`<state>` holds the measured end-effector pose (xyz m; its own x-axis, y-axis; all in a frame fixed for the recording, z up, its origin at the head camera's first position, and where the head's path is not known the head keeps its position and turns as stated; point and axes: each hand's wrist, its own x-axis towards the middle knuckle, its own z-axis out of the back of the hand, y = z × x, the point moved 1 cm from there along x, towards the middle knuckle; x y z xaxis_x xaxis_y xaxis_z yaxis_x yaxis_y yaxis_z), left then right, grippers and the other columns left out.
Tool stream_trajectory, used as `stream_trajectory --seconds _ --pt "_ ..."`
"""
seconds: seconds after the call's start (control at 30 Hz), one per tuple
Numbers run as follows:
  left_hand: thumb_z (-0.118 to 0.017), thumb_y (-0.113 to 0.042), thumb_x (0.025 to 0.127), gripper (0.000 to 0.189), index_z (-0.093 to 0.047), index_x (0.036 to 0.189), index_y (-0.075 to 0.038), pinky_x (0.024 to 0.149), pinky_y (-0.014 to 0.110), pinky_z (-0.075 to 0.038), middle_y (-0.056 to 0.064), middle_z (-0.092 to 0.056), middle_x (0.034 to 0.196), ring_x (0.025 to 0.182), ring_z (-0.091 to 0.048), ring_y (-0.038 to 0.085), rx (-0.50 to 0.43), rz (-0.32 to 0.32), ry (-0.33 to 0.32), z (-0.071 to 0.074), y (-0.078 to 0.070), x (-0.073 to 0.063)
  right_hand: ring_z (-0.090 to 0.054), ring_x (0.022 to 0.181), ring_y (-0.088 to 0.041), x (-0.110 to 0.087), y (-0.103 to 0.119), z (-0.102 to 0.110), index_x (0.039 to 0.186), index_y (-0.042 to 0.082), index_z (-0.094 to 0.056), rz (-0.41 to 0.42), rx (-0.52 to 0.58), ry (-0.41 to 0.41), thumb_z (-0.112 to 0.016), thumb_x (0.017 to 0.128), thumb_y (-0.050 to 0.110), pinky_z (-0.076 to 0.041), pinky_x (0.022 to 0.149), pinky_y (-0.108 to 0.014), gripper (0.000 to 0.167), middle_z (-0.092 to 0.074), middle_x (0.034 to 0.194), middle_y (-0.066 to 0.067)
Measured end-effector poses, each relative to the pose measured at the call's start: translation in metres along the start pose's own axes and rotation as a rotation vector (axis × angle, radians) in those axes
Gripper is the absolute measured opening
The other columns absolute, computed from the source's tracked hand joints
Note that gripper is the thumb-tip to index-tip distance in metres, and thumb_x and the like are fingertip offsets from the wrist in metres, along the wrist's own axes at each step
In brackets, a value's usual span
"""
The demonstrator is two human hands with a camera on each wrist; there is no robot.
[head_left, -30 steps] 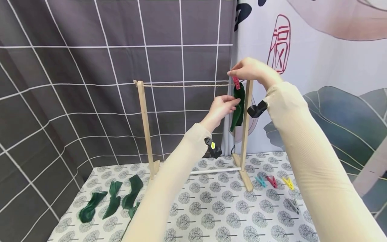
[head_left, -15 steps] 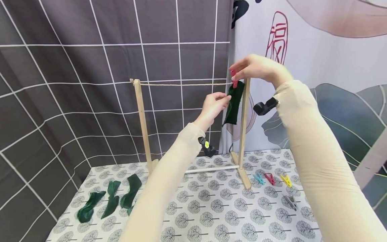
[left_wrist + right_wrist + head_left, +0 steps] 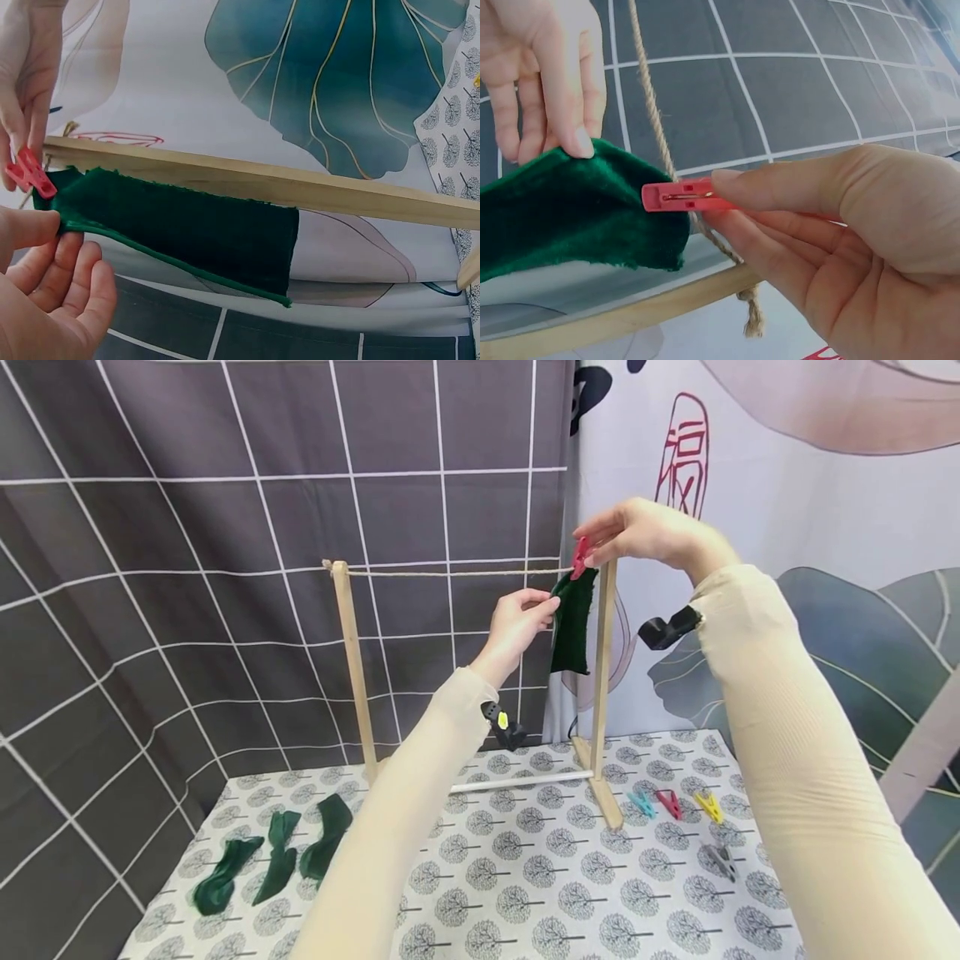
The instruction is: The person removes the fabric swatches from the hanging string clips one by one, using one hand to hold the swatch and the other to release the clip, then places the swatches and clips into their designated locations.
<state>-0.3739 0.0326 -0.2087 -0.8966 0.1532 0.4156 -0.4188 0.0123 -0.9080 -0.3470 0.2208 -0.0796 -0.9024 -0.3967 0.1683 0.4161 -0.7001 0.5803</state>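
A dark green velvet cloth hangs at the right end of a rope strung between two wooden posts. My left hand pinches its upper left edge between thumb and fingers, as the left wrist view also shows. Above it, my right hand grips a red clothespin between thumb and fingers. The clothespin's tip lies over the cloth's top edge beside the rope. In the right wrist view, the left hand holds the cloth from the far side.
Several green cloth pieces lie on the tree-patterned tabletop at left. Blue, red, yellow and grey clothespins lie at right. The right post stands close to the hanging cloth; a white bar joins the rack's feet.
The cloth has shifted left, away from the right post, and spread flatter. My left hand has moved left with its edge. My right hand has gone from above the clothespin to gripping it.
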Motion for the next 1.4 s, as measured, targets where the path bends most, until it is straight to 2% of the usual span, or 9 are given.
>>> stream_trajectory --seconds 0.17,0.33,0.53,0.6,0.73,0.83,1.0,1.23,1.4 --pt "-0.07 -0.011 0.096 0.023 -0.069 0.112 0.006 0.078 0.023 -0.056 0.015 -0.071 0.097 0.086 -0.067 0.03 0.034 0.001 -0.006 0.003 0.001 0.0 -0.052 0.133 -0.033 -0.001 -0.006 -0.003 0.148 0.004 -0.049 -0.005 0.014 -0.037 -0.072 0.095 0.02 -0.023 0.117 -0.058 0.06 -0.059 0.139 -0.017" --pt "-0.07 -0.011 0.096 0.021 -0.07 0.11 0.004 0.08 0.026 -0.057 0.013 -0.071 0.095 0.081 -0.066 0.024 0.054 -0.023 -0.011 0.005 0.0 0.001 -0.052 0.133 -0.032 -0.001 -0.011 -0.004 0.145 0.006 -0.053 -0.014 0.015 -0.097 -0.076 0.093 0.025 -0.023 0.116 -0.061 0.06 -0.065 0.132 -0.012" --pt "-0.07 -0.013 0.096 0.02 -0.071 0.108 0.003 0.083 0.031 -0.057 0.013 -0.071 0.095 0.089 -0.068 0.03 0.116 -0.062 -0.011 0.008 -0.002 0.001 -0.06 0.122 -0.03 -0.002 -0.013 -0.008 0.136 0.004 -0.062 -0.009 0.001 -0.171 -0.079 0.09 0.028 -0.026 0.114 -0.063 0.055 -0.074 0.117 -0.005" --pt "-0.07 -0.015 0.096 0.019 -0.072 0.107 0.001 0.08 0.027 -0.055 0.011 -0.072 0.094 0.091 -0.069 0.03 0.19 -0.078 -0.016 0.011 -0.004 0.001 -0.063 0.116 -0.026 -0.002 -0.013 -0.009 0.133 0.004 -0.065 0.0 -0.007 -0.203 -0.08 0.089 0.028 -0.029 0.113 -0.063 0.052 -0.075 0.112 -0.004" --pt "-0.07 -0.019 0.096 0.018 -0.074 0.105 -0.004 0.073 0.025 -0.05 0.009 -0.075 0.097 0.089 -0.068 0.021 0.417 -0.125 -0.022 0.017 -0.01 -0.001 -0.064 0.103 -0.02 -0.002 -0.011 -0.012 0.126 0.004 -0.07 0.031 -0.035 -0.268 -0.08 0.089 0.026 -0.038 0.108 -0.058 0.045 -0.076 0.106 -0.005" --pt "-0.069 -0.02 0.097 0.018 -0.074 0.105 -0.005 0.076 0.027 -0.05 0.009 -0.076 0.1 0.089 -0.068 0.019 0.562 -0.165 -0.004 0.021 -0.015 -0.004 -0.063 0.099 -0.02 -0.002 -0.01 -0.013 0.123 0.003 -0.072 0.048 -0.073 -0.311 -0.079 0.09 0.026 -0.042 0.103 -0.053 0.04 -0.076 0.105 -0.008" --pt "-0.066 -0.02 0.099 0.017 -0.073 0.104 -0.005 0.085 0.031 -0.051 0.007 -0.076 0.102 0.093 -0.068 0.02 0.73 -0.188 0.052 0.028 -0.018 -0.008 -0.059 0.104 -0.022 -0.005 -0.006 -0.01 0.121 0.006 -0.073 0.019 -0.107 -0.371 -0.078 0.091 0.031 -0.041 0.098 -0.051 0.039 -0.076 0.108 -0.009" --pt "-0.065 -0.018 0.099 0.016 -0.074 0.105 -0.005 0.087 0.034 -0.051 0.008 -0.075 0.101 0.094 -0.068 0.021 0.856 -0.177 0.133 0.039 -0.013 -0.013 -0.06 0.09 -0.021 -0.009 -0.004 -0.006 0.12 0.009 -0.074 -0.002 -0.115 -0.423 -0.077 0.091 0.032 -0.047 0.075 -0.031 0.037 -0.076 0.106 -0.005" --pt "-0.064 -0.018 0.1 0.017 -0.074 0.105 -0.004 0.087 0.035 -0.051 0.009 -0.075 0.102 0.095 -0.067 0.022 0.867 -0.169 0.151 0.048 -0.008 -0.014 -0.06 0.088 -0.021 -0.012 -0.004 -0.005 0.12 0.008 -0.075 0.01 -0.126 -0.427 -0.077 0.091 0.031 -0.046 0.072 -0.029 0.037 -0.076 0.105 -0.006"
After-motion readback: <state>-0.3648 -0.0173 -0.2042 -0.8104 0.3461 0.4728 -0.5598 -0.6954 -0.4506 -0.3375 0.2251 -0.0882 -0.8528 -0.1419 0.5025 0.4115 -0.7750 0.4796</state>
